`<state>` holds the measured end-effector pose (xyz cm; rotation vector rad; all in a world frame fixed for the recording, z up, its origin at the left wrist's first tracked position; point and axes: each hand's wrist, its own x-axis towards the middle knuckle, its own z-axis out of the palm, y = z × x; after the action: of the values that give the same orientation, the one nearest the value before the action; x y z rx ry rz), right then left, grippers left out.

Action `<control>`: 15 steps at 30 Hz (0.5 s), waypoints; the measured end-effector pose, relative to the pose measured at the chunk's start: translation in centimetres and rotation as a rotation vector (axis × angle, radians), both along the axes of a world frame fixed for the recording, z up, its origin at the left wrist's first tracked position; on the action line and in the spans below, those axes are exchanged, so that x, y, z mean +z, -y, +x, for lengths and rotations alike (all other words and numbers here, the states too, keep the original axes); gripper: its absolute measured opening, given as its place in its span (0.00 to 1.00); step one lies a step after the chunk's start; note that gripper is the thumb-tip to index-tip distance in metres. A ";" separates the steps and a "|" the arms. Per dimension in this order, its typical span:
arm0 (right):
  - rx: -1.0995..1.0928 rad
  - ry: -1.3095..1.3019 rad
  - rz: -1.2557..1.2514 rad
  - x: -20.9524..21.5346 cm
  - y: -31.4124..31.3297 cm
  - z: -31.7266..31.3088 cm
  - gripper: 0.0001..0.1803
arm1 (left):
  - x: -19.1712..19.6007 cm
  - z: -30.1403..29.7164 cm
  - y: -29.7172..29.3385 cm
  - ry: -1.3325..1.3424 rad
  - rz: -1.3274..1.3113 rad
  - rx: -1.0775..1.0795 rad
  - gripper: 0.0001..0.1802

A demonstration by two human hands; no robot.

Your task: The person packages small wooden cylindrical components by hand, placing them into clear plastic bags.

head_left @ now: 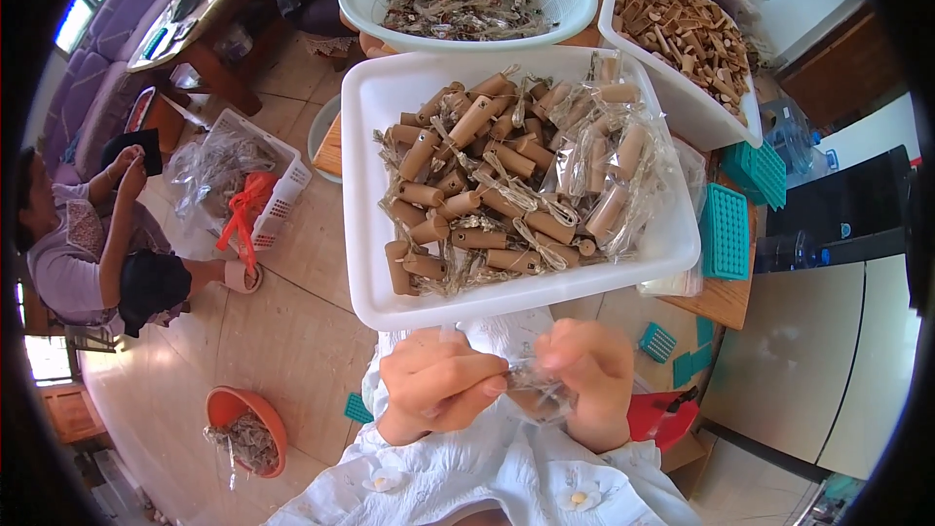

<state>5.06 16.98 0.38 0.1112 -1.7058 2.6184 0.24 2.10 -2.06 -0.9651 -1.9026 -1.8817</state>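
Over my lap, my left hand [443,377] is closed, thumb and forefinger pinching the edge of a small clear plastic bag [536,399]. My right hand [589,375] curls at the bag's other side, its fingertips smeared by motion. What the bag contains is too blurred to make out. Just beyond both hands stands a white plastic tub [531,300]. It is heaped with brown bamboo tubes [472,122] that have drilled holes and twisted cord. On the tub's right side, several tubes lie inside clear bags [623,151].
Behind the tub are a pale basin [355,15] of small wrapped pieces and a white bin [672,102] of wooden bits. Teal plastic racks [726,234] stand right. An orange bucket [278,409] and white crate [292,170] are left, where another person [97,234] sits.
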 end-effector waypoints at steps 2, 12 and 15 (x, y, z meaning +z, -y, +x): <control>-0.009 0.085 -0.252 -0.3 0.6 -0.1 0.09 | 0.0 -0.1 -0.3 -0.098 -0.035 0.066 0.07; 0.111 0.000 -0.617 -1.7 0.2 -1.3 0.14 | -0.5 -0.6 -1.0 -0.314 -0.124 0.099 0.13; 0.009 -0.018 -0.068 -0.3 -0.9 -1.6 0.16 | -0.9 -1.0 -0.1 -0.222 -0.185 0.054 0.19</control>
<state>3.41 17.88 0.08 0.1415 -1.6123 2.6698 -0.72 2.24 -2.97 -1.1155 -1.9708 -1.5185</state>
